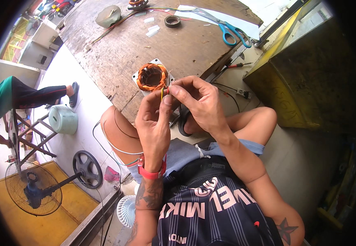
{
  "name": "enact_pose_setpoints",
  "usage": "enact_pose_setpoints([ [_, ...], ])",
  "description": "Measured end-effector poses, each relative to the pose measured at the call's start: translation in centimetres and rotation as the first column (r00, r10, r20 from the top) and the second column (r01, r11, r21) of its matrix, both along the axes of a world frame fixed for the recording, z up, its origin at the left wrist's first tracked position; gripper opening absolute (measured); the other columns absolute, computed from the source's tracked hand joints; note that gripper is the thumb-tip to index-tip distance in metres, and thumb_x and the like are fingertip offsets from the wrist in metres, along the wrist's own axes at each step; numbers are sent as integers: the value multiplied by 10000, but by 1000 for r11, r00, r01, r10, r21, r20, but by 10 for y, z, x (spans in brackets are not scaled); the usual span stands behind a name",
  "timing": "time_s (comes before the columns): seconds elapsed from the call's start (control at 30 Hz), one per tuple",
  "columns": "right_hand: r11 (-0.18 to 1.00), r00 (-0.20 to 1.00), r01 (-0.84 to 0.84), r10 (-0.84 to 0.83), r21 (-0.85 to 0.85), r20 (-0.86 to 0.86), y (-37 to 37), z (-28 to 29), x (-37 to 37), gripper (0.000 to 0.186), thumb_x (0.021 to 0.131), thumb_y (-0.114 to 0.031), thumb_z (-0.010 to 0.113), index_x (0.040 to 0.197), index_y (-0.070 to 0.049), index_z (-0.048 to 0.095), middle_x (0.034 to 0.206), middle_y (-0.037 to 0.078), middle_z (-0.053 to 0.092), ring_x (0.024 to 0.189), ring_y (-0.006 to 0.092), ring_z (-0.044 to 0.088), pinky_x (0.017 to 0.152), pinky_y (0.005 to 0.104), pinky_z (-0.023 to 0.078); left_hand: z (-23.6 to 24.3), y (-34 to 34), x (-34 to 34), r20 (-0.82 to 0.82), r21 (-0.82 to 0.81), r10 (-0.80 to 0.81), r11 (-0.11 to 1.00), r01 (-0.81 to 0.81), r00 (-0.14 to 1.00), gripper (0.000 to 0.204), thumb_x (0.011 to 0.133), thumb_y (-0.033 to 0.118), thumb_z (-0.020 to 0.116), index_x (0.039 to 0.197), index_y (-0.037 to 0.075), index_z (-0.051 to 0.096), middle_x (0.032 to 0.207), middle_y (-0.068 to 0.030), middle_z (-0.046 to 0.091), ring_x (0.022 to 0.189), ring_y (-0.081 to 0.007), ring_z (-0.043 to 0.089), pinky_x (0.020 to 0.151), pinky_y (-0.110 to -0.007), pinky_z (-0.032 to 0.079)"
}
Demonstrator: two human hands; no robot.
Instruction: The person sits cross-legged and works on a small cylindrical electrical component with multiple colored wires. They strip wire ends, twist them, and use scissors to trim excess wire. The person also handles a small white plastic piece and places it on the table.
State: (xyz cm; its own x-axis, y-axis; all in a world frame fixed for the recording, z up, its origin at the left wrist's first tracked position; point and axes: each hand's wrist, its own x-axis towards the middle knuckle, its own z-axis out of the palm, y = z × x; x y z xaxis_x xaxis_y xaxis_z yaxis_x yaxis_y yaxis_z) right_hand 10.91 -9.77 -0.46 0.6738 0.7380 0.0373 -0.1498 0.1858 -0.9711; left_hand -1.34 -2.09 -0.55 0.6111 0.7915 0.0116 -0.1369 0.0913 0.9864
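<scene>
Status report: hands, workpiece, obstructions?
Left hand and right hand pinching thin wires beside orange-wound motor stator. Stator on wooden tabletop. No blockage seen; scissors well apart.

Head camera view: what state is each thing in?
Left hand: pinching thin wires
Right hand: pinching at the wires
Thin wires: held, partly hidden
Orange-wound coil ring: resting on the wooden table, unheld
Blue-handled scissors: lying down, unheld
Black tape roll: lying flat
Black fan: caged; running or not, cannot tell
Pale-blue fan: partly hidden; running or not, cannot tell
</scene>
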Motion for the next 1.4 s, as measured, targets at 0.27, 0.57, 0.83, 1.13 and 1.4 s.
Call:
enact_pose_setpoints([
  [0.27, 998, 995, 18, -13, 53, -99, 8, -3, 2, 222, 1079, -186, 725, 1146, 23, 688, 892, 30, 721, 768, 87, 697, 723, 266, 592, 5, 2, 5, 6, -146, 18, 989, -16, 1000, 274, 1135, 267, 646, 1232, 11, 643, 1062, -47, 740, 941, -95, 714, 787, -238, 549],
  [0.57, 996, 985, -51, 63, 78, -161, 6, -1, 2, 224, 1065, -195, 749, 1153, 10, 722, 936, 15, 748, 809, 42, 695, 702, 226, 595, 4, 2, 1, 8, -135, -2, 991, 3, 1000, 251, 1136, 259, 641, 1194, 15, 639, 1020, -39, 737, 899, -80, 697, 762, -233, 541],
  [0.83, 994, 985, -39, 56, 105, -163, 8, -6, 2, 232, 1067, -205, 749, 1147, 10, 715, 931, 9, 736, 821, 39, 685, 694, 222, 583, 1, 2, 3, -22, -101, 28, 994, -30, 999, 222, 1148, 251, 620, 1171, 31, 644, 1032, -33, 736, 878, -57, 663, 775, -219, 528],
  [1.13, 992, 990, -92, 101, 90, -102, 8, -5, 3, 243, 1072, -205, 740, 1164, 17, 702, 957, 22, 746, 811, 58, 705, 720, 233, 595, 1, 3, 4, 28, -115, 38, 993, -34, 999, 252, 1128, 258, 661, 1143, 7, 644, 1007, -56, 745, 875, -83, 688, 762, -237, 547],
  [1.4, 991, 988, -102, 111, 87, -107, 5, -5, 6, 245, 1054, -200, 762, 1166, 17, 737, 983, 38, 778, 860, 73, 743, 770, 253, 638, 3, 3, 6, 1, -54, 29, 998, -29, 1000, 267, 1125, 264, 668, 1154, -1, 659, 1014, -55, 744, 874, -89, 704, 749, -234, 551],
])
